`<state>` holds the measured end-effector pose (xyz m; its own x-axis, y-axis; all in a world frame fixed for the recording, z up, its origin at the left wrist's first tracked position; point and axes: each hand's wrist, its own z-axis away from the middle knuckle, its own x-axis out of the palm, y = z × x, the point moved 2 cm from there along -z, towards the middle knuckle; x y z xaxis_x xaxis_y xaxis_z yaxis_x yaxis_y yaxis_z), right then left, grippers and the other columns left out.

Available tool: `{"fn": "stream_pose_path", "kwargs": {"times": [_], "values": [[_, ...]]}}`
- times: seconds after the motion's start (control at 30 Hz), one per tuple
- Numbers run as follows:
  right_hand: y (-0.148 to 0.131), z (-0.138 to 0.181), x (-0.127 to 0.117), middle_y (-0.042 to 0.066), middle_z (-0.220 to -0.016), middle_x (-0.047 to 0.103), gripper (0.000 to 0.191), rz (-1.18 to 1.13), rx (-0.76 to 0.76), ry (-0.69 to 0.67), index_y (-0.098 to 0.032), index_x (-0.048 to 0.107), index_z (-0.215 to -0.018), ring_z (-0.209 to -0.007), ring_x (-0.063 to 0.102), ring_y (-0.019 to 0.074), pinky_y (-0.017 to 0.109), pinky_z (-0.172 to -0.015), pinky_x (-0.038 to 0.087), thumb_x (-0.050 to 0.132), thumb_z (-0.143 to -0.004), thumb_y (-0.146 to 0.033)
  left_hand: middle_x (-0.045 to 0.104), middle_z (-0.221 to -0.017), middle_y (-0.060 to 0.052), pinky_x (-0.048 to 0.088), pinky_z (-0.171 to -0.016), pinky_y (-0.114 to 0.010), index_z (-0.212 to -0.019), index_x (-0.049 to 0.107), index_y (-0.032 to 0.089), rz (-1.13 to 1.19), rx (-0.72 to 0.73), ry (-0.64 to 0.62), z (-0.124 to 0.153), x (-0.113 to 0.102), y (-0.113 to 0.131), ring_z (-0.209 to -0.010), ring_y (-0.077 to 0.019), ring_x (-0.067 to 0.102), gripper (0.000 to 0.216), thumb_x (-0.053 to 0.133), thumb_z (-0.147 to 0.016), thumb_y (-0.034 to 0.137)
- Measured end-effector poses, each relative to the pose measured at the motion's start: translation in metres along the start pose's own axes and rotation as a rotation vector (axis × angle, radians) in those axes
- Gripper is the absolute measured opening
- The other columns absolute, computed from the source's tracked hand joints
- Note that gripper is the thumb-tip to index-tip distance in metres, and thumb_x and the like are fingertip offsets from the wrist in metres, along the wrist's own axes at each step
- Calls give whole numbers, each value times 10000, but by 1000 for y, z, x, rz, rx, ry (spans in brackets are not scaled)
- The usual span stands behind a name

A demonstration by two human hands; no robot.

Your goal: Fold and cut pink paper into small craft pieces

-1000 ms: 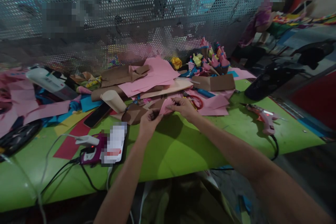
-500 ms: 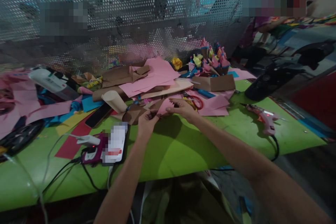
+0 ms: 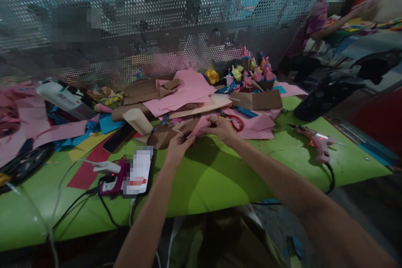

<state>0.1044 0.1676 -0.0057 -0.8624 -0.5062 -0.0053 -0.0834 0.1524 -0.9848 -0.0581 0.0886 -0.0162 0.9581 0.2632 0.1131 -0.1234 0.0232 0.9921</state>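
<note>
A small piece of pink paper (image 3: 198, 126) is held between my two hands, above the green tabletop (image 3: 201, 176). My left hand (image 3: 179, 143) pinches its lower left end. The fingers of my right hand (image 3: 220, 129) are closed on its right edge, which looks jagged or folded; fine detail is too small to tell. Just behind and left of my hands lie brown paper pieces (image 3: 161, 136). Red-handled scissors (image 3: 237, 122) rest beyond my right hand, partly hidden by it.
Pink sheets (image 3: 185, 92) and brown card (image 3: 266, 99) are heaped at the back, beside finished-looking paper cones (image 3: 265, 71). A glue gun (image 3: 318, 144) lies at right. At left are a phone (image 3: 138, 171), a purple power strip (image 3: 113, 180) and cords. Another person (image 3: 317, 21) sits far right.
The pink paper has turned and now looks narrower, as if curled or folded between my fingers. My hands have shifted only slightly, and the view has moved a little.
</note>
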Motion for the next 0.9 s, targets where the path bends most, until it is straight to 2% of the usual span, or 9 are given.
{"fn": "stream_pose_path", "kwargs": {"times": [0.17,0.47,0.67,0.9], "values": [[-3,0,1,-1,-703,676,306,-2,-30,32,-185,649,-715,-674,625,167,290,-650,510,814,-594,-412,754,-817,-58,559,-685,-286,-855,757,160,-6,2,-6,1,0,-1,-721,-169,669,450,863,-543,466],[-3,3,8,6,-718,705,374,-121,16,5,-197,646,-724,-682,660,184,316,-664,550,837,-563,-475,727,-724,-34,559,-602,-260,-779,734,155,-36,47,27,7,3,6,-608,-135,629,396,832,-587,488],[2,3,9,-11,-718,695,338,-117,20,36,-192,641,-723,-682,645,167,288,-640,529,836,-568,-420,678,-629,-11,534,-549,-254,-691,698,163,-33,64,29,7,3,5,-533,-120,586,330,810,-626,467],[-3,2,4,-6,-720,705,295,-144,20,57,-195,657,-723,-675,644,163,296,-659,529,825,-589,-397,740,-804,-39,539,-681,-267,-899,753,193,-173,135,42,8,-1,6,-738,-174,664,288,792,-684,381]]}}
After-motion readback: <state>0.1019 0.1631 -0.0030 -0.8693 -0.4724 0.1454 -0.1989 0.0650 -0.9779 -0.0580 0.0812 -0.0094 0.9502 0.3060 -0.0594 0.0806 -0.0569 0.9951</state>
